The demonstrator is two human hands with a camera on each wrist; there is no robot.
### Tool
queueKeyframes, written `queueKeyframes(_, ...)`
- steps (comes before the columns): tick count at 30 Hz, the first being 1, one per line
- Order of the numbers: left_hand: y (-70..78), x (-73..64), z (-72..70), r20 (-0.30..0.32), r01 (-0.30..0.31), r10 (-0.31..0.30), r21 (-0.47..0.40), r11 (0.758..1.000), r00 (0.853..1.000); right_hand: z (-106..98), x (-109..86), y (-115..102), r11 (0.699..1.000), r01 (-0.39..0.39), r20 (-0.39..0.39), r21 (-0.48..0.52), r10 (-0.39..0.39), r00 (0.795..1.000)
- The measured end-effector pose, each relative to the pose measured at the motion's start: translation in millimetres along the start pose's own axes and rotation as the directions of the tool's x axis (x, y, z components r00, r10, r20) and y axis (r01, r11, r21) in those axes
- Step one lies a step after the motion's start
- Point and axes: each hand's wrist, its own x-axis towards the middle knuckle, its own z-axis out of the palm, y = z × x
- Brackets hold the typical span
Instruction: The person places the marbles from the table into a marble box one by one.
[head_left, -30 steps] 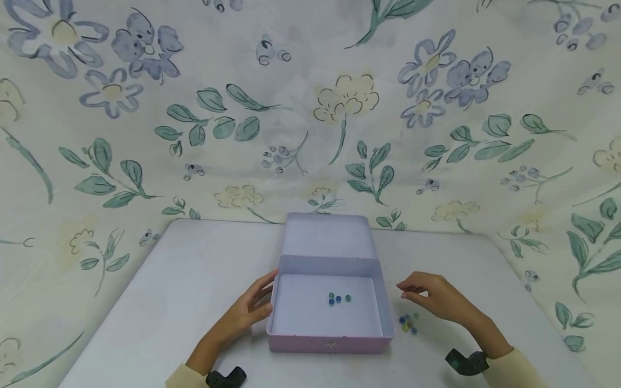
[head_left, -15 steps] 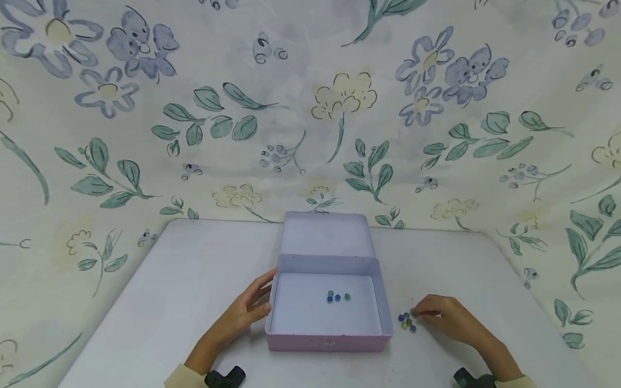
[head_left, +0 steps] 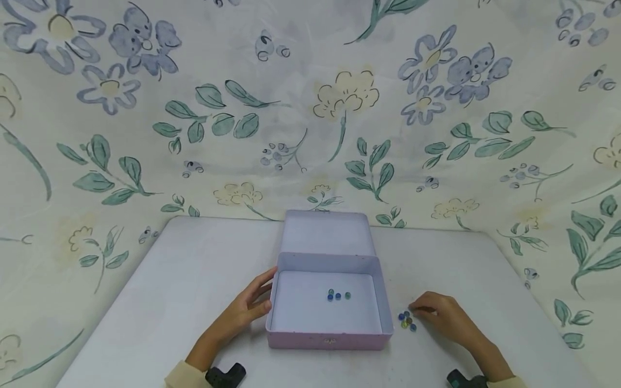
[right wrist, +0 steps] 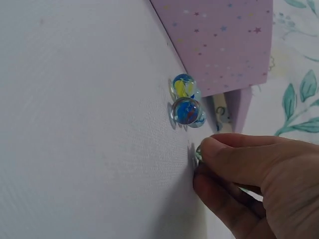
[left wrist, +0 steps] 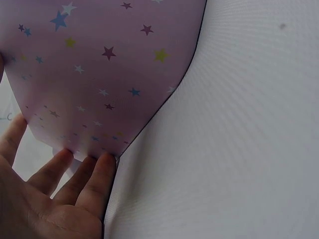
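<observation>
A pink box [head_left: 330, 341] with printed stars stands with its lid [head_left: 327, 233] raised at the back. Several blue and green marbles [head_left: 338, 296] lie on its pale floor. My left hand [head_left: 241, 312] rests against the box's left side, and in the left wrist view its fairly straight fingertips touch the starry wall. To the right of the box, my right hand [head_left: 443, 317] pinches a greenish marble [right wrist: 199, 153] between thumb and fingers at the tabletop; most of it is hidden. Beside those fingers sits a small cluster of marbles [head_left: 406, 321], blue and yellow.
The white table [head_left: 208, 258] extends around the box on both sides. Behind it hangs a cloth [head_left: 291, 108] printed with flowers and leaves. Each wrist wears a black camera, such as the left camera [head_left: 226, 375].
My right hand has come down from above the table onto the loose marbles and now pinches a greenish one. The left hand stays against the box.
</observation>
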Motion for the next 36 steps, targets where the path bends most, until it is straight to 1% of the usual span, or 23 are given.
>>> queueKeyframes(2, 0.0, 0.5, -0.2, 0.002, 0.003, -0.003, -0.005, 1.0, 1.0, 0.9, -1.7, 0.7, 1.0, 0.018, -0.054, -0.008, -0.018, 0.998)
queueKeyframes(4, -0.2, 0.8, -0.3, 0.002, 0.004, -0.004, -0.004, 1.0, 1.0, 1.5, -3.4, 1.5, 1.0, 0.03, -0.09, -0.002, -0.03, 0.995)
queueKeyframes(9, -0.3, 1.5, -0.1, 0.0, -0.005, 0.005, -0.002, 1.0, 1.0, -0.8, -6.1, 2.3, 0.999, 0.029, -0.119, 0.02, -0.026, 0.993)
queueKeyframes(13, 0.0, 1.5, 0.5, 0.003, -0.003, 0.003, -0.008, 1.0, 1.0, -8.1, -5.8, 0.1, 0.997, 0.049, -0.131, 0.054, -0.041, 0.99)
queueKeyframes(18, 0.7, 0.4, 0.7, 0.003, 0.0, 0.0, -0.011, 1.0, 1.0, -24.2, 1.7, -7.9, 0.991, 0.073, -0.108, 0.11, -0.061, 0.992)
queueKeyframes(23, 1.7, -0.1, 0.8, -0.001, -0.004, 0.004, -0.011, 1.0, 1.0, -41.7, 17.8, -23.0, 0.988, 0.104, -0.104, 0.117, -0.092, 0.99)
queueKeyframes(25, 1.6, -0.4, 1.0, -0.001, -0.003, 0.003, -0.012, 1.0, 1.0, -46.8, 24.8, -29.3, 0.987, 0.107, -0.091, 0.122, -0.097, 0.991)
queueKeyframes(30, 0.6, -0.2, 0.8, 0.002, -0.01, 0.01, -0.009, 1.0, 1.0, -51.9, 45.4, -42.4, 0.98, 0.141, -0.033, 0.14, -0.137, 0.99)
queueKeyframes(34, 0.7, 0.2, -0.1, 0.004, -0.019, 0.019, -0.007, 1.0, 1.0, -51.2, 63.9, -53.1, 0.974, 0.177, 0.016, 0.14, -0.181, 0.983)
queueKeyframes(36, 0.9, 0.3, -0.5, 0.006, -0.021, 0.021, -0.007, 1.0, 1.0, -50.2, 73.4, -59.6, 0.973, 0.178, 0.049, 0.148, -0.187, 0.981)
